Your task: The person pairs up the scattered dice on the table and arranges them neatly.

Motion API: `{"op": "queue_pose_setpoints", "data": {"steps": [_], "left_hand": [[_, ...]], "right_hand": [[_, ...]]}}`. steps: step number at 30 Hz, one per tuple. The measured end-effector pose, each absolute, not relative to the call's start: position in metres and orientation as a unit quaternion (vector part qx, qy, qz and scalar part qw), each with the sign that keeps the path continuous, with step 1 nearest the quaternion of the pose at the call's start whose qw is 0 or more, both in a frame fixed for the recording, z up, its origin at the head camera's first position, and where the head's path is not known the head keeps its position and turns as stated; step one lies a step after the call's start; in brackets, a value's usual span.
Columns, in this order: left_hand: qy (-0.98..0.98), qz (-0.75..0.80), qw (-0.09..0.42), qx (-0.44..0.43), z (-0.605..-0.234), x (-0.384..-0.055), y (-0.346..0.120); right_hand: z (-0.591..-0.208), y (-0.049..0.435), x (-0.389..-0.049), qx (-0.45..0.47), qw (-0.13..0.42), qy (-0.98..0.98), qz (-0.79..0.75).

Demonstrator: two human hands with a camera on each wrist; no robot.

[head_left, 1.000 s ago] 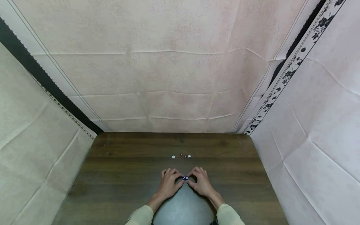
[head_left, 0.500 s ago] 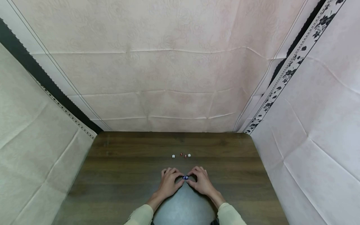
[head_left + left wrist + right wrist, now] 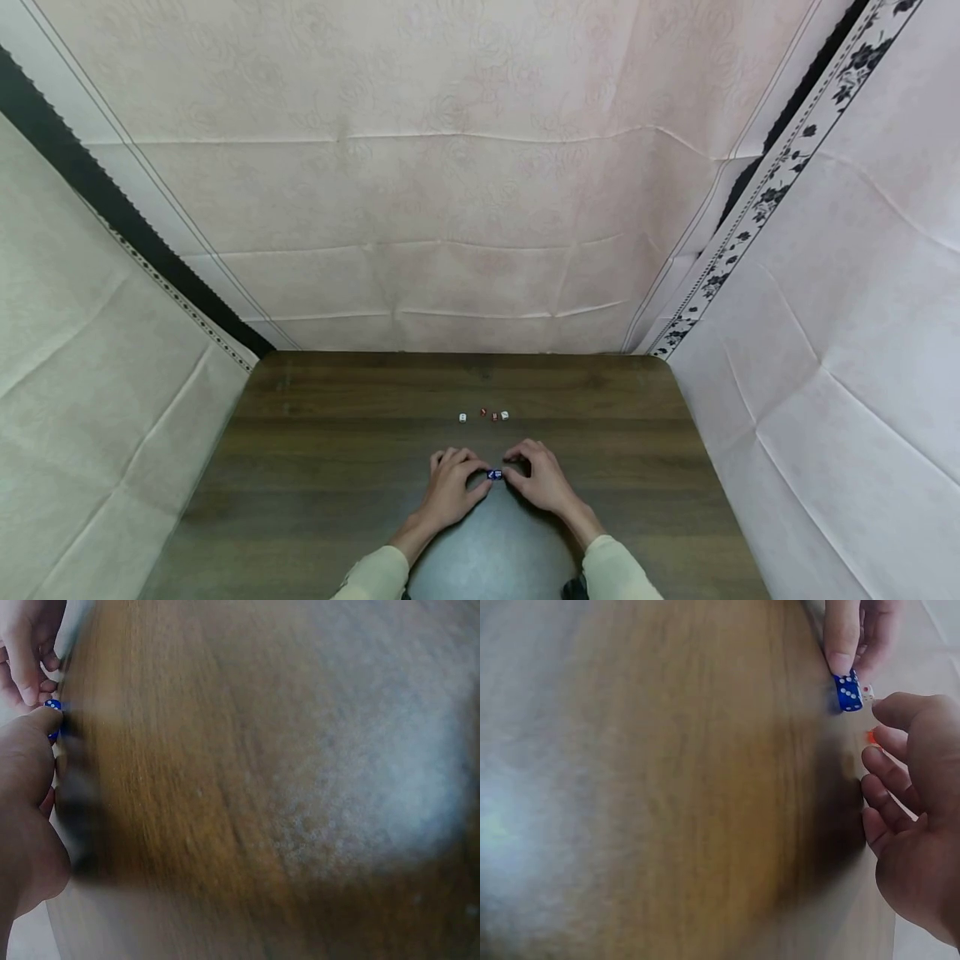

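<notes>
Two blue dice [image 3: 494, 475] with white pips sit side by side, touching, on the table in the head view. My left hand [image 3: 450, 486] pinches the left die between thumb and forefinger. Just right of the pair is my right hand [image 3: 542, 477], its thumb and forefinger apart and holding nothing. The right wrist view shows the blue dice [image 3: 848, 691] under the left hand's thumb, with a small gap to the right hand [image 3: 922, 772]. From the left wrist, one blue die [image 3: 52, 704] partly shows beyond the thumb; the rest is hidden.
Farther back on the wooden table [image 3: 337, 450] lie a white die [image 3: 462, 417] on the left, two small red dice [image 3: 494, 417], and another white die [image 3: 505, 415] on the right. Pale cloth sheets [image 3: 480, 208] hang behind and at both sides.
My right hand has let go of the blue dice and drawn back slightly to the right, its thumb and forefinger spreading. The left hand and the dice stay in place.
</notes>
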State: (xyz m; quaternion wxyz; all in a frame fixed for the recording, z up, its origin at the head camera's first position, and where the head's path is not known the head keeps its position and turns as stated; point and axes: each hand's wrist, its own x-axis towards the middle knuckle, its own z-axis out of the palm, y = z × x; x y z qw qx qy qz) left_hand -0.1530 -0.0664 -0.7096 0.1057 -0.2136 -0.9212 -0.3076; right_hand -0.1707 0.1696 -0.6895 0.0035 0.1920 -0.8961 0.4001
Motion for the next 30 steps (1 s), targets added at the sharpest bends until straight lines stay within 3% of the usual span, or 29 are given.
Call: {"op": "queue_pose_setpoints", "data": {"steps": [17, 30], "left_hand": [[-0.923, -0.309, 0.096, -0.207, -0.707, -0.153, -0.066], [-0.92, -0.319, 0.092, -0.207, -0.71, -0.153, -0.067]], "right_hand": [[-0.674, 0.168, -0.217, 0.128, 0.031, -0.908, 0.399], [-0.673, 0.161, -0.247, 0.112, -0.002, -0.925, 0.364]]}}
